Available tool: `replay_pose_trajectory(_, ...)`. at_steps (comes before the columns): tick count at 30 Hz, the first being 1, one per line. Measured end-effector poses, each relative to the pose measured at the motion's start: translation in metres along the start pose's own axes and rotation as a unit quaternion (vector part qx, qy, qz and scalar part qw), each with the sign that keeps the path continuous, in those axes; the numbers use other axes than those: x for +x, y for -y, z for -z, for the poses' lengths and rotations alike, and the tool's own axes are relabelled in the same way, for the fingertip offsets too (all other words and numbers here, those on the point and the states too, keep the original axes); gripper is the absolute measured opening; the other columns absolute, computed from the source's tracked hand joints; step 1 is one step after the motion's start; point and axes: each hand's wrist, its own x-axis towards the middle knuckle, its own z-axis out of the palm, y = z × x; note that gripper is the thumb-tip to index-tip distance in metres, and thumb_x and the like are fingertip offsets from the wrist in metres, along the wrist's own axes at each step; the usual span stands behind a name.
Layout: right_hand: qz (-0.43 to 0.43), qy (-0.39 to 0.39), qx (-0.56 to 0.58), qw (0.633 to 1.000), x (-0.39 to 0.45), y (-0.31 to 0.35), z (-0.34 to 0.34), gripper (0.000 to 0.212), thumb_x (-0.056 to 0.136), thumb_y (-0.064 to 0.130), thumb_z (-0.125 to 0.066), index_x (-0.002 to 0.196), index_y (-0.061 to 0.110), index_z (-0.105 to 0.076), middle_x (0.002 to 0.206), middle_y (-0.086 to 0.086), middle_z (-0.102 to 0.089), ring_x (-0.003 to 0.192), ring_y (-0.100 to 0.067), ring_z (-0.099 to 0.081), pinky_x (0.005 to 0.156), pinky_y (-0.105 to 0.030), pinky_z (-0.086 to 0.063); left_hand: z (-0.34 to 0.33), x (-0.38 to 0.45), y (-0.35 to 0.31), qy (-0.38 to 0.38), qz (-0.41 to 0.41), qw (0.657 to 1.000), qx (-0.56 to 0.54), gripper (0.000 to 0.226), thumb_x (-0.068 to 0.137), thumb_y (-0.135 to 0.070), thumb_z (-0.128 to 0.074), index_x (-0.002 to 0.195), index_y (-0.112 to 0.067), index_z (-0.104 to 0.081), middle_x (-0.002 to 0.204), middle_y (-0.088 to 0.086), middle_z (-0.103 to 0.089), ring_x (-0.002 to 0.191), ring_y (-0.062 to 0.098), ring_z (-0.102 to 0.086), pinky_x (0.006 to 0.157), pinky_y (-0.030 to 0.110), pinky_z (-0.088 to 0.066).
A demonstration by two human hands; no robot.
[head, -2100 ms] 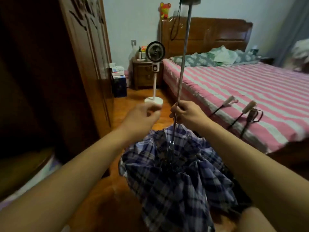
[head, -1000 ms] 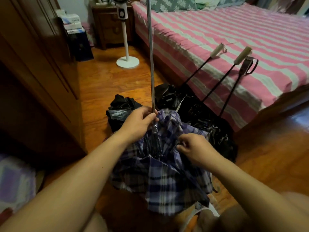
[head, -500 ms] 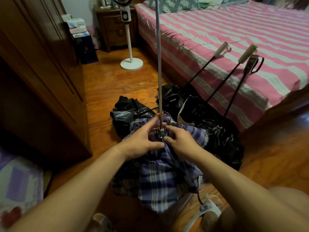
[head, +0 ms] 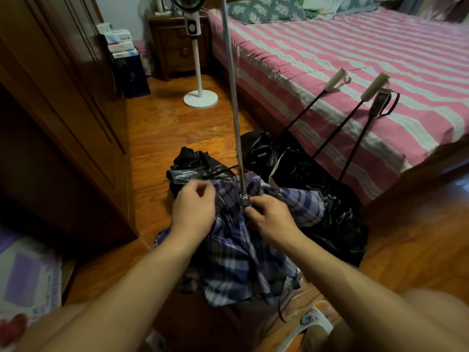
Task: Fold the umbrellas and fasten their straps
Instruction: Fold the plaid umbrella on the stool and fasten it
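Observation:
A purple plaid umbrella (head: pixel 243 252) stands canopy-down on the floor in front of me, its silver shaft (head: pixel 232 92) rising out of the top of the view. My right hand (head: pixel 271 221) pinches the canopy and ribs at the base of the shaft. My left hand (head: pixel 194 208) is just left of the shaft, fingers curled on the edge of the plaid fabric. Behind it lie several black umbrellas (head: pixel 317 184), collapsed on the floor, their shafts leaning on the bed with pale handles (head: pixel 336 80).
A bed with a pink striped sheet (head: pixel 355 59) fills the right. A dark wooden wardrobe (head: pixel 58 110) stands on the left. A white pedestal fan (head: pixel 196 59) and a nightstand (head: pixel 177 44) are at the back. A slipper (head: pixel 313 322) lies near my knee.
My left hand has moved off the base of the shaft to the left, onto the fabric. My right hand stays at the shaft's base. The view has shifted slightly.

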Motion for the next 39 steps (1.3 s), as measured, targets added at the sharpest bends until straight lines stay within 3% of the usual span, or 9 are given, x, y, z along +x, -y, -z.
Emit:
replay_pose_trajectory(5,0.001,-0.025,-0.003,1.0,-0.003,-0.002,-0.006,0.016,0.1,0.025,-0.061,0.103,0.016,-0.074,0.09,0.002,-0.057,0.087,-0.016,-0.054,0.073,-0.03,-0.035,-0.011,-0.025,0.019,0.088,0.013,0.993,0.074,0.034,0.105,-0.024,-0.055,0.138,-0.017,-0.062,0.125,0.001,-0.069,0.108,0.012,-0.062,0.086,0.027,-0.049)
replay_pose_trajectory(8,0.007,-0.016,-0.002,1.0,-0.006,0.002,-0.012,0.018,0.099,0.025,-0.062,0.108,0.016,-0.074,0.096,-0.002,-0.063,0.09,-0.017,-0.058,0.076,-0.031,-0.041,-0.025,-0.023,0.02,0.081,-0.045,0.994,0.066,0.036,0.106,-0.024,-0.052,0.14,-0.017,-0.06,0.12,0.006,-0.069,0.109,0.018,-0.066,0.082,0.021,-0.05)
replay_pose_trajectory(11,0.005,-0.021,0.001,1.0,-0.009,0.004,-0.016,0.018,0.099,0.023,-0.06,0.11,0.017,-0.073,0.1,-0.001,-0.065,0.092,-0.017,-0.06,0.076,-0.028,-0.041,-0.037,-0.018,0.024,0.089,-0.08,0.991,0.063,0.042,0.104,-0.03,-0.056,0.144,-0.019,-0.056,0.122,-0.003,-0.058,0.106,0.005,-0.059,0.086,0.008,-0.041)
replay_pose_trajectory(15,0.016,-0.012,-0.004,1.0,-0.015,0.01,-0.015,0.009,0.099,0.02,-0.057,0.098,0.021,-0.066,0.091,0.004,-0.057,0.084,-0.015,-0.056,0.067,-0.022,-0.041,-0.048,-0.01,0.03,0.069,-0.094,0.991,0.071,0.042,0.102,-0.037,-0.058,0.143,-0.029,-0.053,0.121,-0.003,-0.058,0.1,0.003,-0.059,0.094,0.028,-0.051)
replay_pose_trajectory(20,0.054,0.08,-0.05,0.994,-0.023,0.024,0.003,0.027,0.096,0.016,-0.058,0.12,0.021,-0.067,0.107,-0.001,-0.07,0.098,-0.02,-0.065,0.079,-0.027,-0.045,-0.043,0.001,0.032,0.054,-0.129,0.985,0.099,0.015,0.101,-0.02,-0.059,0.115,-0.019,-0.064,0.109,0.001,-0.064,0.105,0.018,-0.06,0.09,0.035,-0.05)
replay_pose_trajectory(25,0.0,-0.165,-0.104,0.981,-0.027,0.012,0.061,0.022,0.096,0.034,-0.06,0.11,0.022,-0.071,0.1,0.005,-0.062,0.09,-0.019,-0.062,0.08,-0.038,-0.052,-0.026,0.001,0.028,0.08,-0.131,0.984,0.094,0.01,0.104,-0.017,-0.055,0.111,-0.019,-0.062,0.109,-0.001,-0.063,0.103,0.014,-0.059,0.086,0.022,-0.047)
replay_pose_trajectory(29,-0.02,0.117,-0.093,0.989,-0.038,0.0,0.06,0.065,0.095,0.039,-0.067,0.153,0.033,-0.038,0.108,0.005,-0.056,0.096,-0.014,-0.057,0.083,-0.034,-0.048,-0.01,0.0,0.025,0.102,-0.14,0.981,0.091,0.008,0.104,-0.018,-0.054,0.109,-0.023,-0.059,0.104,-0.012,-0.059,0.098,0.003,-0.056,0.079,0.008,-0.04)
replay_pose_trajectory(31,0.019,0.122,-0.1,0.987,-0.042,0.0,0.049,0.073,0.096,0.038,-0.067,0.158,0.035,-0.028,0.093,0.005,-0.056,0.083,-0.013,-0.056,0.073,-0.035,-0.046,-0.007,0.001,0.026,0.117,-0.14,0.979,0.088,0.009,0.104,-0.018,-0.055,0.11,-0.023,-0.059,0.104,-0.014,-0.059,0.098,0.001,-0.056,0.083,0.014,-0.041)
replay_pose_trajectory(39,-0.011,-0.011,0.055,0.998,-0.028,0.013,0.011,0.032,0.091,0.026,-0.075,0.109,0.028,-0.048,0.083,0.005,-0.066,0.079,-0.009,-0.064,0.071,-0.031,-0.053,-0.013,-0.008,0.027,0.173,-0.175,0.968,0.05,0.014,0.099,-0.014,-0.063,0.11,-0.024,-0.066,0.103,-0.011,-0.067,0.097,-0.006,-0.06,0.083,0.008,-0.044)
